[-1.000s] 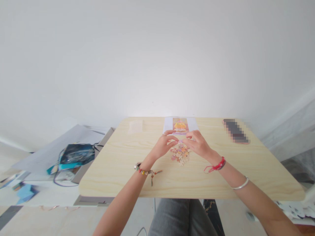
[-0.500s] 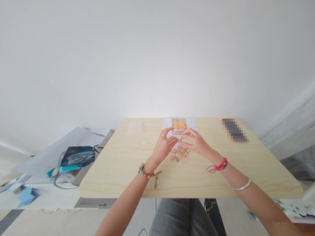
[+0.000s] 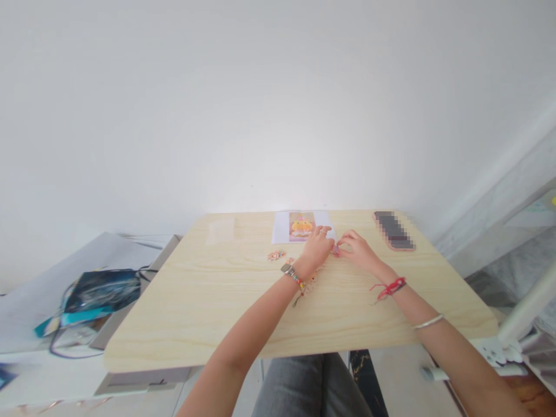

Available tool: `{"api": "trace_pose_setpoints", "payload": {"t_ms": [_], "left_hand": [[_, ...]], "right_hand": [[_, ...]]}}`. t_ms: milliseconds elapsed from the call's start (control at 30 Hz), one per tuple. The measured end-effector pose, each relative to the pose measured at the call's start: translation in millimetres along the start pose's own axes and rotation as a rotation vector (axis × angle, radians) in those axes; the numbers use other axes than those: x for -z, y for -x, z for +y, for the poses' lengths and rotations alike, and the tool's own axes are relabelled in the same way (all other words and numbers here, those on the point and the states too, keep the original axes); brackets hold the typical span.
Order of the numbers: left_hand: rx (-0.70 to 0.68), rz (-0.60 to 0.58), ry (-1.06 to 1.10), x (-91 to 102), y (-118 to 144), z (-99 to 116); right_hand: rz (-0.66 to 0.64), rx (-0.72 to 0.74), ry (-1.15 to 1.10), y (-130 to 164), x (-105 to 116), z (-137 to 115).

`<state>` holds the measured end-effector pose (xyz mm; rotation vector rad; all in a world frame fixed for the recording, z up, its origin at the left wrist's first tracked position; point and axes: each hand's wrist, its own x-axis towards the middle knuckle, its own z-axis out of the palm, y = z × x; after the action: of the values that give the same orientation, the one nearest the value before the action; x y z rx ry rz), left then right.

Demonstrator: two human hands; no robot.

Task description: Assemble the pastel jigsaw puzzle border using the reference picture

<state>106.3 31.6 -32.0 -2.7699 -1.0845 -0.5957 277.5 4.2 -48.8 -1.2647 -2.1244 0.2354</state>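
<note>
Small purple and pink jigsaw puzzle pieces (image 3: pixel 336 249) lie between my fingertips, right of the pile. My left hand (image 3: pixel 318 250) pinches at their left side with thumb and finger, its other fingers stretched forward. From the right, my right hand (image 3: pixel 358 252) pinches the same pieces between thumb and fingers. My left wrist and hand cover much of the main pile of puzzle pieces (image 3: pixel 311 285). A smaller cluster of puzzle pieces (image 3: pixel 276 255) sits to the left. Behind my hands lies a sheet with a printed yellow cartoon picture (image 3: pixel 302 226), its right part partly covered by my left fingers.
The wooden table (image 3: pixel 195 313) stands against a white wall. A phone (image 3: pixel 394 230), blurred out, lies at the back right. A clear plastic sheet or bag (image 3: pixel 220 230) is at the back left. Beside the table, a dark bag (image 3: pixel 104 289) rests on a low surface.
Both hands have moved right, from above the pile to its right side, with the purple piece. My left forearm now crosses over the pile. The view has shifted, and a small left cluster shows.
</note>
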Motion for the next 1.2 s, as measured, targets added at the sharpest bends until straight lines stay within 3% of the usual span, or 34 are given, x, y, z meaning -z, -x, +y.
{"api": "trace_pose_setpoints", "payload": {"t_ms": [100, 233, 367, 467, 700, 933, 1200], "left_hand": [[0.019, -0.005, -0.012, 1.6, 1.5, -2.3], [0.102, 0.029, -0.03, 26.8, 26.7, -21.3], [0.288, 0.133, -0.033, 59.7, 68.8, -48.8], [0.386, 0.127, -0.032, 70.3, 94.7, -60.0], [0.407, 0.071, -0.016, 60.2, 119.3, -51.8], [0.444, 0.021, -0.007, 43.5, 117.2, -50.1], [0.385, -0.007, 0.004, 33.5, 109.7, -50.6]], "right_hand": [[-0.05, -0.043, -0.018, -0.5, -1.0, 3.9], [-0.045, -0.013, -0.02, -3.8, 4.7, -3.2], [-0.087, 0.048, -0.052, -18.2, 1.6, -27.6], [-0.191, 0.105, -0.074, -38.2, -18.1, -51.6], [-0.422, 0.189, -0.009, -72.0, -64.6, -86.3], [-0.467, 0.235, -0.002, -71.8, -70.2, -84.1], [-0.471, 0.271, -0.001, -74.5, -75.5, -83.2]]}}
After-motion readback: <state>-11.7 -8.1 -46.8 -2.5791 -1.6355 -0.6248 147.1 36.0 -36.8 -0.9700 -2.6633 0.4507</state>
